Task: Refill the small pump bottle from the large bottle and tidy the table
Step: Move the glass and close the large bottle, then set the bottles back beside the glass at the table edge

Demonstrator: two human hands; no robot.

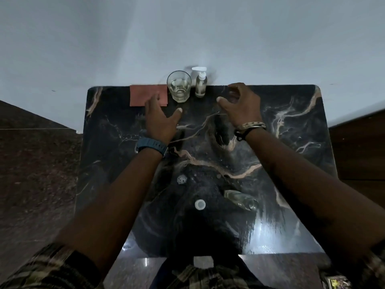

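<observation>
Small pump bottle (200, 85) is shown capped at the table's (291, 163) far edge; large bottle (241, 200) lies uncapped near its cap (200, 204). Both left hand (161, 119) and right hand (241, 107) are empty, fingers spread. Tidying is judged unfinished.

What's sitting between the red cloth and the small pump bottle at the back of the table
A clear drinking glass with a little liquid stands between the red cloth and the small pump bottle, seen in the head view.

Open dark marble table (291, 163) between both hands; just beyond the fingertips, a clear drinking glass (179, 86) and small pump bottle (201, 84) (standing close together) block the far edge.
</observation>
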